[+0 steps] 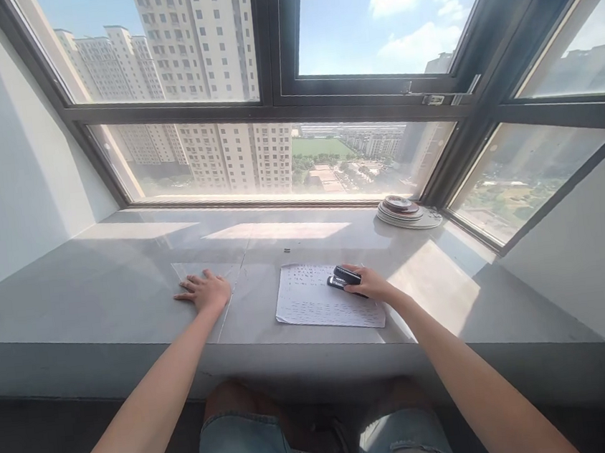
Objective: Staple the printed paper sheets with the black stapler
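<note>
Right hand (pixel 370 284) closed around the black stapler (pixel 345 277) at the printed sheet's (pixel 318 304) 2 o'clock corner, long axis roughly 10-to-4; left hand (pixel 205 291) flat, fingers spread, on the sill (pixel 98 291) at the sheet's 9 o'clock, farther off.

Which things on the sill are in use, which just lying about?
In use: black stapler in the right hand; printed sheet beneath it; left hand flat on sill.
Idle: stack of plates, far right; small dark bit beyond the sheet.

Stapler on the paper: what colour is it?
The stapler is black, clearest in the head view.
</note>
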`<state>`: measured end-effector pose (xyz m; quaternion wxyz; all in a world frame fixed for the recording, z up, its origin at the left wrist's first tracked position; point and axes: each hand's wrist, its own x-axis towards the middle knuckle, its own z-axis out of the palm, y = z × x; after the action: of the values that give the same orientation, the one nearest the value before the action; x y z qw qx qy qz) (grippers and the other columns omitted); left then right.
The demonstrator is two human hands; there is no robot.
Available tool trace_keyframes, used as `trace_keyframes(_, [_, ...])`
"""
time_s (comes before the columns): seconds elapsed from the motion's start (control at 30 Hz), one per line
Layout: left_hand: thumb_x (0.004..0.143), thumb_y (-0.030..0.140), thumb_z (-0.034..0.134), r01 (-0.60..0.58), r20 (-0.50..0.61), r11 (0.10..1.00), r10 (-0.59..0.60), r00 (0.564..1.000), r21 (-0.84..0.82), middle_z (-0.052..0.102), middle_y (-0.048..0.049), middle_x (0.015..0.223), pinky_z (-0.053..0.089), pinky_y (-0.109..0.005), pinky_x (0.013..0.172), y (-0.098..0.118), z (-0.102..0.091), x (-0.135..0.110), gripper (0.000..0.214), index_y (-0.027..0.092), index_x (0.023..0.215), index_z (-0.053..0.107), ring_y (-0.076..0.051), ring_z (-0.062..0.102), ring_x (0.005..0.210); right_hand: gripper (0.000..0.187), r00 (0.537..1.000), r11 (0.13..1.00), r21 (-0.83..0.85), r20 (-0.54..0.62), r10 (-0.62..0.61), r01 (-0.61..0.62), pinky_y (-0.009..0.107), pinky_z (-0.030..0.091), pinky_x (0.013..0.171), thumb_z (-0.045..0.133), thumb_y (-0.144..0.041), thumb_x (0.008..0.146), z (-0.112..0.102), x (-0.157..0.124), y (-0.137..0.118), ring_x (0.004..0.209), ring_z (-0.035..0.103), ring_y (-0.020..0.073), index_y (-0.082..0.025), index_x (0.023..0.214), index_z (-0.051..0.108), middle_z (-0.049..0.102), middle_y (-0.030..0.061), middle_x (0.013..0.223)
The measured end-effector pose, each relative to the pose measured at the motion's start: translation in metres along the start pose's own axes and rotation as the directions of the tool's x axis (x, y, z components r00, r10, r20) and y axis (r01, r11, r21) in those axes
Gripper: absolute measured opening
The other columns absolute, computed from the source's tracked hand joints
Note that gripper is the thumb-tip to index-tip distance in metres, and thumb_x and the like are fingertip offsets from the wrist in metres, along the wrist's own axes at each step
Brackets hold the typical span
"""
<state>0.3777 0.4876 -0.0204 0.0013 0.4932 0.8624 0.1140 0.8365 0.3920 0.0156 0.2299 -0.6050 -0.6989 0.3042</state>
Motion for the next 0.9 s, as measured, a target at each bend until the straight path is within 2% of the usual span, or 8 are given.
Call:
trace_keyframes(0.33, [0.097, 0.041, 0.033, -0.021, -0.036, 1.0, 0.021, 0.999, -0.013, 0.028, -0.0372, 0.161, 0.018, -0.089, 0.102, -0.001, -0.001, 0.002, 0.059, 0.011, 0.142, 0.056, -0.059, 0.022, 0.15, 0.051, 0.99, 1.0, 0.014, -0.14, 0.018, -0.016, 0.046, 0.047, 0.112, 0.077, -0.043, 0.075, 0.0, -0.009, 0.014, 0.129, 0.061, 0.035, -0.022, 0.121, 0.076, 0.06, 0.0077, 0.15])
trace_keyframes(0.43, [0.096, 0.04, 0.033, -0.019, -0.04, 1.0, 0.018, 0.999, -0.021, 0.029, -0.0376, 0.161, 0.016, -0.09, 0.101, -0.001, 0.001, 0.004, 0.058, 0.011, 0.14, 0.058, -0.059, 0.022, 0.149, 0.062, 0.988, 0.999, 0.036, -0.157, -0.012, 0.018, 0.048, 0.046, 0.113, 0.079, -0.055, 0.075, -0.004, -0.014, 0.012, 0.136, 0.056, 0.0373, -0.024, 0.128, 0.073, 0.057, 0.009, 0.153])
trace_keyframes(0.53, [0.097, 0.041, 0.031, -0.004, -0.036, 1.0, 0.004, 0.999, -0.013, 0.028, -0.037, 0.162, 0.015, -0.09, 0.102, -0.001, 0.001, 0.006, 0.059, 0.011, 0.139, 0.059, -0.058, 0.022, 0.15, 0.062, 0.946, 0.998, 0.054, -0.322, 0.029, -0.012, 0.048, 0.043, 0.117, 0.056, -0.061, 0.093, -0.011, -0.034, 0.025, 0.142, 0.051, 0.0333, -0.024, 0.141, 0.064, 0.054, 0.01, 0.155])
trace_keyframes(0.6, [0.096, 0.043, 0.033, -0.002, -0.006, 1.0, 0.002, 1.0, -0.009, 0.027, -0.036, 0.163, 0.014, -0.089, 0.104, -0.001, 0.0, 0.007, 0.06, 0.012, 0.142, 0.056, -0.057, 0.021, 0.151, 0.059, 0.889, 0.992, 0.033, -0.442, 0.122, -0.119, 0.048, 0.041, 0.118, 0.034, -0.054, 0.103, -0.014, -0.055, 0.045, 0.14, 0.053, 0.0308, -0.019, 0.141, 0.063, 0.057, 0.0143, 0.151])
trace_keyframes(0.63, [0.096, 0.043, 0.034, -0.002, 0.012, 1.0, 0.002, 1.0, -0.008, 0.026, -0.0356, 0.164, 0.014, -0.089, 0.105, -0.001, -0.001, 0.008, 0.061, 0.012, 0.144, 0.055, -0.057, 0.021, 0.151, 0.058, 0.874, 0.985, -0.002, -0.462, 0.151, -0.171, 0.05, 0.039, 0.119, 0.032, -0.05, 0.103, -0.014, -0.066, 0.056, 0.14, 0.053, 0.0319, -0.017, 0.139, 0.064, 0.058, 0.0169, 0.149])
trace_keyframes(0.77, [0.095, 0.044, 0.034, 0.004, 0.032, 1.0, -0.004, 0.999, -0.006, 0.023, -0.0346, 0.165, 0.014, -0.088, 0.107, 0.0, -0.004, 0.007, 0.063, 0.011, 0.146, 0.053, -0.057, 0.019, 0.152, 0.055, 0.886, 0.834, -0.431, -0.444, 0.136, -0.344, 0.059, 0.026, 0.123, 0.029, -0.041, 0.104, -0.01, -0.101, 0.09, 0.152, 0.036, 0.0311, -0.02, 0.149, 0.053, 0.043, 0.0121, 0.163])
trace_keyframes(0.83, [0.096, 0.044, 0.033, 0.01, 0.018, 1.0, -0.01, 1.0, -0.002, 0.025, -0.0344, 0.164, 0.015, -0.088, 0.106, 0.0, -0.005, 0.006, 0.062, 0.012, 0.145, 0.054, -0.057, 0.02, 0.151, 0.056, 0.869, 0.734, -0.529, -0.464, 0.17, -0.426, 0.062, 0.026, 0.121, 0.026, -0.037, 0.105, -0.006, -0.106, 0.093, 0.154, 0.031, 0.0319, -0.02, 0.154, 0.046, 0.038, 0.0139, 0.165])
trace_keyframes(0.9, [0.096, 0.043, 0.032, 0.017, -0.003, 1.0, -0.017, 1.0, 0.003, 0.028, -0.0342, 0.163, 0.015, -0.089, 0.105, 0.001, -0.005, 0.005, 0.061, 0.013, 0.143, 0.056, -0.056, 0.022, 0.151, 0.058, 0.824, 0.653, -0.548, -0.521, 0.223, -0.523, 0.067, 0.026, 0.118, 0.025, -0.039, 0.105, -0.003, -0.104, 0.09, 0.153, 0.029, 0.0364, -0.018, 0.155, 0.044, 0.035, 0.0184, 0.166])
